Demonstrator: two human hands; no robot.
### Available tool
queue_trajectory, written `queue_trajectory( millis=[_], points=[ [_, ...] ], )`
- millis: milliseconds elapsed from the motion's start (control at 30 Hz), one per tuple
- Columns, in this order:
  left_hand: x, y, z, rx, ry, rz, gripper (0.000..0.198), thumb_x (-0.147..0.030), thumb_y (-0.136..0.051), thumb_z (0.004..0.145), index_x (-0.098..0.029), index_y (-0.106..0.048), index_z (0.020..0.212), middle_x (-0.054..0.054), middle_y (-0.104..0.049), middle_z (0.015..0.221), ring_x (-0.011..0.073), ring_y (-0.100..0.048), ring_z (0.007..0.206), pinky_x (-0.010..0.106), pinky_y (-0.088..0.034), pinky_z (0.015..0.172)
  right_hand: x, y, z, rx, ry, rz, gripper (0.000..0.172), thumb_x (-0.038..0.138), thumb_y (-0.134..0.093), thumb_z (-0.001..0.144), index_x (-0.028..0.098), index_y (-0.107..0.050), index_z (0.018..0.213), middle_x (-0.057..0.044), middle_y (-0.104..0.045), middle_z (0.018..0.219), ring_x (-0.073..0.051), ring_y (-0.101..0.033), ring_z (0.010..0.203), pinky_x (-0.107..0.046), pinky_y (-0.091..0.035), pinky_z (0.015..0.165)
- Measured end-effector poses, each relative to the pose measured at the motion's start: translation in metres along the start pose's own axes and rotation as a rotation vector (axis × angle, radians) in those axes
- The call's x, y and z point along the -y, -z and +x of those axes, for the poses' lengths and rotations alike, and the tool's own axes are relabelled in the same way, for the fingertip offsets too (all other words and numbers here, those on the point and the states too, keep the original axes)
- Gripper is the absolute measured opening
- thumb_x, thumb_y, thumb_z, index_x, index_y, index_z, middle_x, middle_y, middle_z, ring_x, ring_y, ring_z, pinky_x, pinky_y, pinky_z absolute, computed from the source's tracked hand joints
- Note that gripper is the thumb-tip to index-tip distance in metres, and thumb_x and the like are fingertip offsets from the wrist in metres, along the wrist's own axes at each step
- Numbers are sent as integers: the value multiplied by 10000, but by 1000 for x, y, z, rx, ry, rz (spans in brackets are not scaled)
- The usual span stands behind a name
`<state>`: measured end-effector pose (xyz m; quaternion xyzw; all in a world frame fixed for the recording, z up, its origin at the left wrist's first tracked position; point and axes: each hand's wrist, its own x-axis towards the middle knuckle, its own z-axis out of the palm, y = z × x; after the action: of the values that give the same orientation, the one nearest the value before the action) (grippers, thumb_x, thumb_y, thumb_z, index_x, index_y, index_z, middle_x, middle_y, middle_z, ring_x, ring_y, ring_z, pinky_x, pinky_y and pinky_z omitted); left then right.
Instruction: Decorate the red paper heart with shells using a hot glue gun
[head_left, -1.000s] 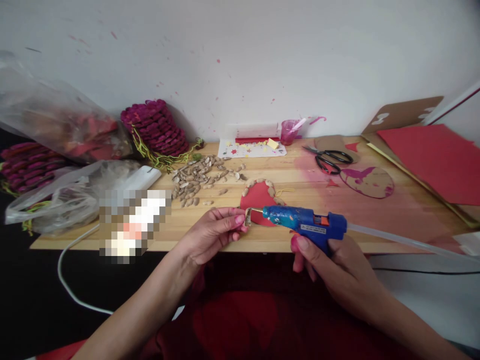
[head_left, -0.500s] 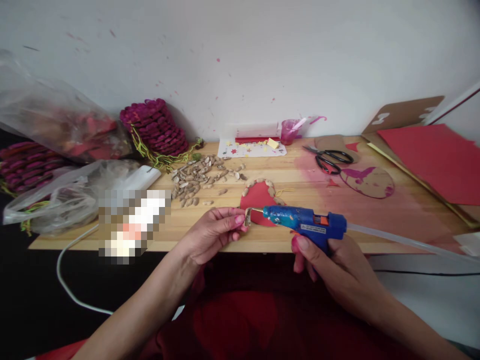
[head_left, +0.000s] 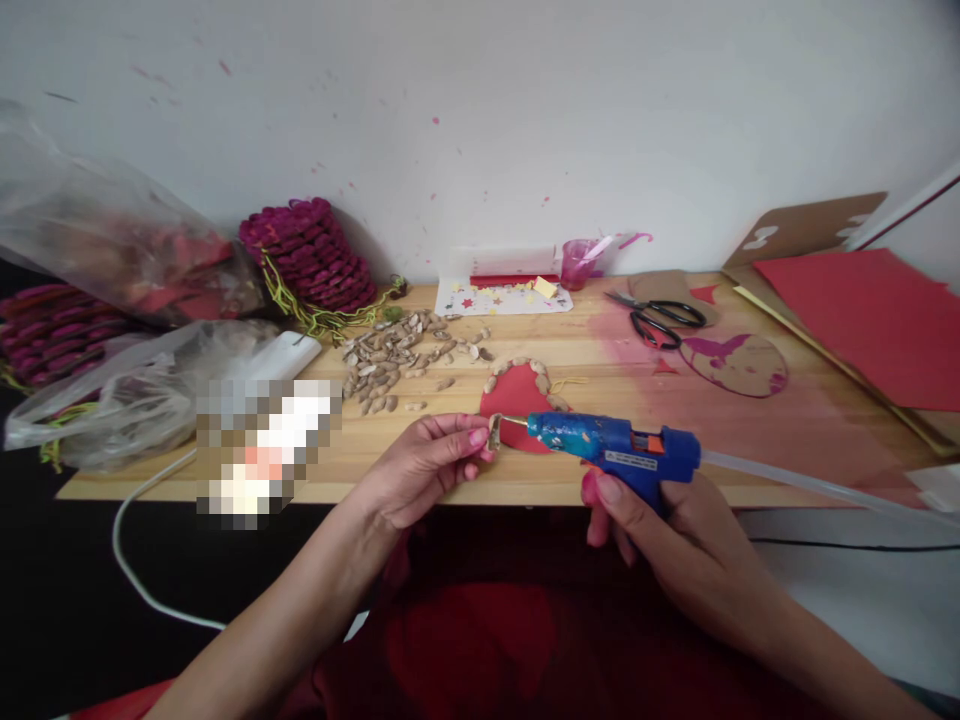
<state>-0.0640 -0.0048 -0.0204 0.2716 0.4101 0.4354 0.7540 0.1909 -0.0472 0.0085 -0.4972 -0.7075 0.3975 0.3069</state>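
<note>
My left hand (head_left: 431,465) pinches a peanut shell (head_left: 494,432) between thumb and fingers, its hollow side facing right. In my right hand (head_left: 660,530) is a blue hot glue gun (head_left: 585,437), its metal nozzle pointing left at the shell's edge. A clear glue stick (head_left: 795,474) trails out of the gun's back. Behind the nozzle lies a red paper piece (head_left: 517,395) with peanut shells along its upper edge; the gun and my left fingers cover part of it. A loose pile of peanut shells (head_left: 390,355) lies beyond my left hand.
Black-handled scissors (head_left: 667,318) and a paint-stained cardboard oval (head_left: 739,366) lie right of centre. Red paper sheets (head_left: 870,325) rest at far right. A pink cup (head_left: 577,264) stands by the wall. Plastic bags (head_left: 150,390) and a purple woven piece (head_left: 311,255) crowd the left.
The glue gun has shifted very slightly right, its nozzle still at the shell. My left hand and the shell have hardly moved.
</note>
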Motion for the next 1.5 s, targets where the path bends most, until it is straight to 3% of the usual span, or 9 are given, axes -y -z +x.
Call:
queue_trajectory(
  millis=[200,733,1500],
  points=[
    [1,0,1,3,-1,0,328,-262,-949,600,-107,-787,840,75,-717,707,103,-629,623,157,-475,551,-3,-2,-1,-6,-11,37,344,433,-490,1007,231,-674,799,-10,-688,740,-161,-633,708,-292,-442,593],
    [0,-2,0,-1,-17,12,327,-263,-956,581,-124,-796,831,73,-726,703,104,-634,625,157,-468,550,4,-1,3,-12,30,-24,422,425,-493,1001,233,-633,652,-7,-659,672,-150,-614,639,-295,-431,582],
    [-2,1,0,9,-17,-4,318,-266,-944,606,-115,-783,835,59,-719,723,92,-620,613,161,-477,555,-5,-1,3,-7,-31,-17,415,482,-452,1010,217,-670,778,-15,-660,689,-150,-600,624,-297,-429,559]
  ],
)
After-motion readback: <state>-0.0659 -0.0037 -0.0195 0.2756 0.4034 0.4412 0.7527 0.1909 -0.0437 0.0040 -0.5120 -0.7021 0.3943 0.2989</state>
